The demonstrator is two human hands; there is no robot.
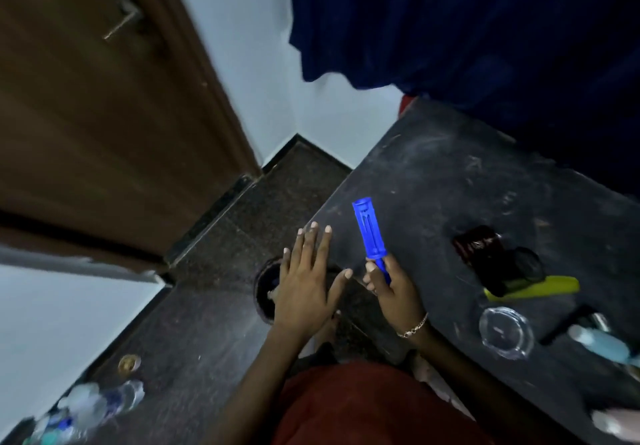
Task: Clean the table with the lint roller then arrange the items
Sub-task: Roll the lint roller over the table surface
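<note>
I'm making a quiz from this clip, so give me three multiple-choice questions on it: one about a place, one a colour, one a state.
1. Where does the clear glass dish sit?
A. on the floor
B. on the dark table
C. in a hand

2. What colour is the lint roller?
A. blue
B. red
C. white

3. How is the left hand?
A. fisted
B. gripping a bottle
C. open, fingers spread

Answers:
1 B, it rests on the tabletop.
2 A, its whole body is blue.
3 C, it holds nothing, while the right hand grips the roller's handle.

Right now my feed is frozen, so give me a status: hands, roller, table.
Right hand shut on blue lint roller, held up off the table. Left hand open, empty. Comb, clear lid and dark items clutter the right side.
</note>
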